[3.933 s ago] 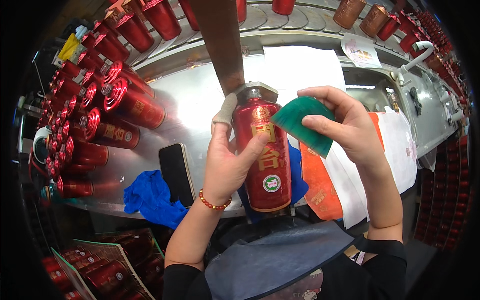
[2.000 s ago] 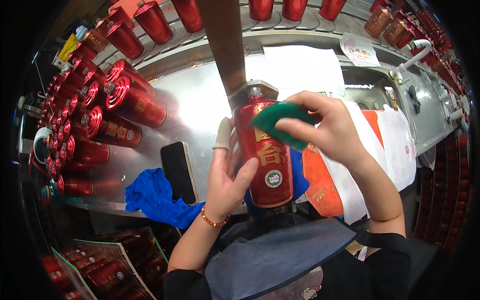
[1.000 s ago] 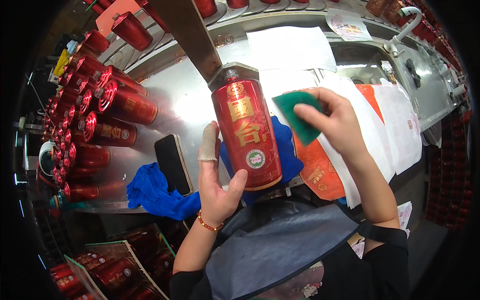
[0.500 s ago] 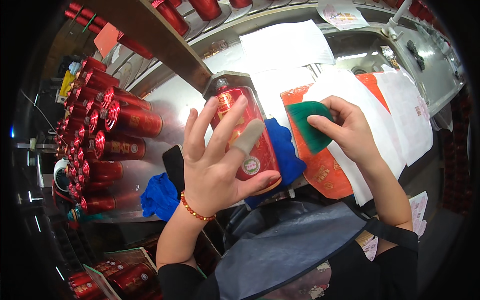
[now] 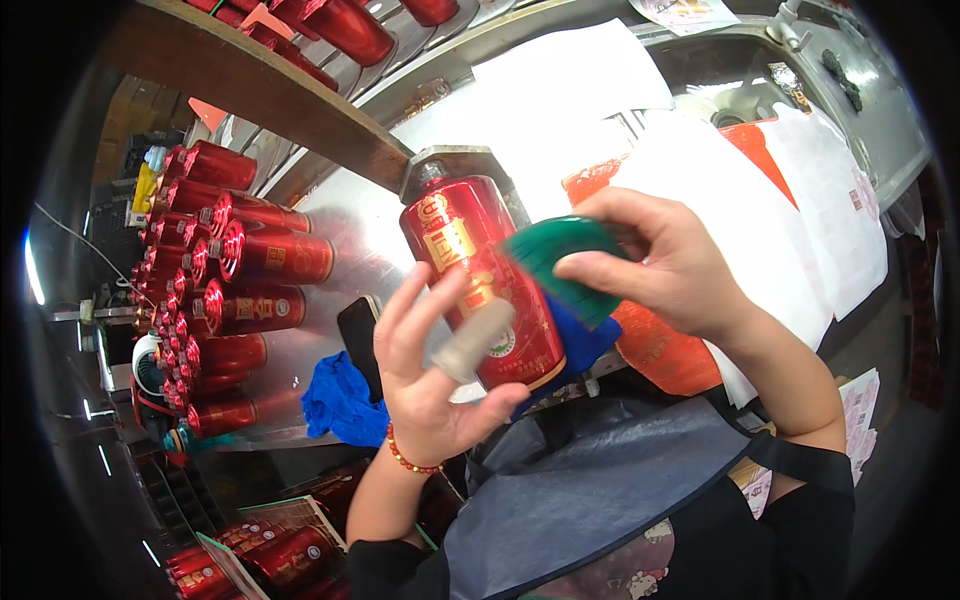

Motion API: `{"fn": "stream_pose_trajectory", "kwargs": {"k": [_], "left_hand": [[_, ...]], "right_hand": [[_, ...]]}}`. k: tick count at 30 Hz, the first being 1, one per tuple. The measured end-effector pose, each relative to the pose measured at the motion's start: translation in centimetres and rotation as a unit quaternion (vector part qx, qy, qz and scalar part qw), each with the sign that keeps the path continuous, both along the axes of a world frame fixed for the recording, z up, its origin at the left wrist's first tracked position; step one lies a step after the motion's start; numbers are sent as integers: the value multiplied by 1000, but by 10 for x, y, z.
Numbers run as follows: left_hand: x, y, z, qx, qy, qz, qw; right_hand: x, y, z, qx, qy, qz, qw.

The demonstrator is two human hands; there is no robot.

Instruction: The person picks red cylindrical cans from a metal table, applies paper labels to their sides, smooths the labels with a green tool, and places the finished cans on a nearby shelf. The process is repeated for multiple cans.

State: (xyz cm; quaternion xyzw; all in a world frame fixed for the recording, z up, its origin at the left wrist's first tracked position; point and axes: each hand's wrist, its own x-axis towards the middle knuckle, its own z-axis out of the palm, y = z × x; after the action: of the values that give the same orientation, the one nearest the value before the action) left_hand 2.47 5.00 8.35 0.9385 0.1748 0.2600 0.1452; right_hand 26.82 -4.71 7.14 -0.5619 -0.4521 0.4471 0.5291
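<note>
A red glass bottle (image 5: 455,215) with gold markings lies on its side on the worktop, its neck toward a metal-edged bracket (image 5: 460,158). My left hand (image 5: 430,385) is over the bottle's lower left side, fingers spread and holding nothing; a pale finger cot (image 5: 475,342) covers one finger. I cannot tell whether it touches the bottle. Between thumb and fingers my right hand (image 5: 675,265) holds a thin green scraper (image 5: 560,250), slightly blurred, over the bottle's right side. A blue cloth (image 5: 595,340) lies partly under the bottle.
Several finished-looking red bottles (image 5: 275,250) lie stacked at the left. Near them are a phone (image 5: 358,335) and another blue cloth (image 5: 343,400). On the right, white sheets (image 5: 735,215) cover part of a red-orange sheet (image 5: 660,352). A wooden beam (image 5: 270,85) crosses the upper left.
My right hand has moved the green scraper left, from above the red-orange sheet to over the bottle. The left hand has dropped lower, uncovering more of the bottle's front. The view has shifted slightly.
</note>
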Motion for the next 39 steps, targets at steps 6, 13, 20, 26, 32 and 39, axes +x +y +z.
{"fn": "stream_pose_trajectory", "kwargs": {"k": [6,13,20,26,32,39], "left_hand": [[-12,-19,-40,-155,-17,81,984],[-10,-30,-64,-282,-74,111,950],[-3,-23,-65,-350,-100,86,927],[4,-20,-63,-354,-123,78,924],[8,-24,-48,-239,-155,88,954],[3,-30,-49,-164,-117,123,972]], "right_hand": [[25,29,-15,-39,-46,-58,996],[1,-6,-22,-95,24,-77,992],[-2,-11,-6,-89,-19,-67,994],[5,4,8,99,-296,-79,947],[-53,-38,23,246,-415,111,869],[-49,-25,34,224,-502,98,830]]}}
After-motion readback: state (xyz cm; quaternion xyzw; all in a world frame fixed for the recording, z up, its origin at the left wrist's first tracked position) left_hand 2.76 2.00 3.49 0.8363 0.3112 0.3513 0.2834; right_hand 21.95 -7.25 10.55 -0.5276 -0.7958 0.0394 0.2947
